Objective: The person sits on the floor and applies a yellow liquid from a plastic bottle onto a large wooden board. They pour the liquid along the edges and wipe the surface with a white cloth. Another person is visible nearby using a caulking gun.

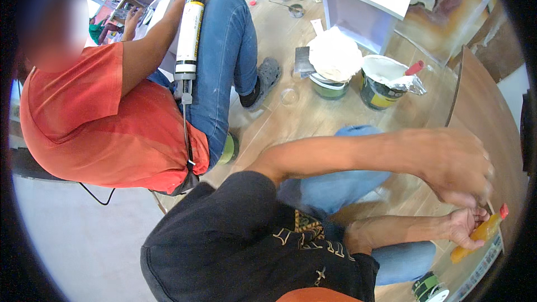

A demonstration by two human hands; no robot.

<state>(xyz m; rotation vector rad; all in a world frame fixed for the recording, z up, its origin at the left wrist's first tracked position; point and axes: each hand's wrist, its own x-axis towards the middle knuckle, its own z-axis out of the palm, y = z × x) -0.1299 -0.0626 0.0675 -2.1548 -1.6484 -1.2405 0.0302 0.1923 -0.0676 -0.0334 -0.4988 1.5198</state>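
Note:
My left hand (463, 169) is above my right one at the right side, smeared by motion. Its fingers look curled, but what they hold, if anything, cannot be made out. My right hand (465, 228) is turned palm up, with thumb and fingers around a slim orange-yellow bottle (479, 240) with a red tip. The bottle slants beside a brown wooden panel (486, 106), close to its lower end. A thin pale strip (491, 208) shows between the left hand and the bottle; whether the left hand touches it is unclear.
At left sits a co-worker in an orange shirt (106, 128), a caulking gun with a white cartridge (191, 33) along the thigh. On the wood floor stand a bucket of white paste (383, 98) and a green tub (329, 88). A smaller green can (426, 286) is near my knee.

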